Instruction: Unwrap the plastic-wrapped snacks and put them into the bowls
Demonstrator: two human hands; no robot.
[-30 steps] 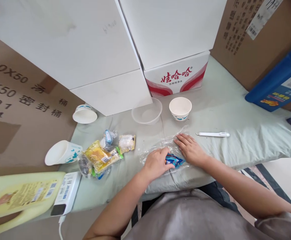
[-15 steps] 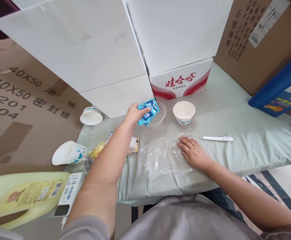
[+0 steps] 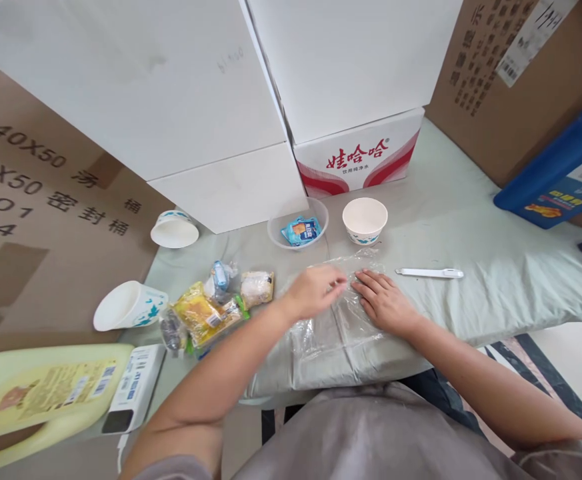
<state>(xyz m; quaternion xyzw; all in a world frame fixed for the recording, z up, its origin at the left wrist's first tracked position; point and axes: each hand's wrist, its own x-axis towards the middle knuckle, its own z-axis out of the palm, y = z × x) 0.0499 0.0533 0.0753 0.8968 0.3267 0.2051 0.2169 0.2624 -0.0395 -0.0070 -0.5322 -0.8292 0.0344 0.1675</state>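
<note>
Pale sheet (image 3: pixel 471 220); clear plastic bag (image 3: pixel 331 320) under both hands: left (image 3: pixel 315 291) loosely curled, right (image 3: pixel 383 300) flat.

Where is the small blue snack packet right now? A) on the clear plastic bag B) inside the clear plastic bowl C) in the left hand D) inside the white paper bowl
B: the small blue snack packet lies inside the clear plastic bowl, left of the white paper bowl, while the left hand and right hand rest on the clear plastic bag.
</note>
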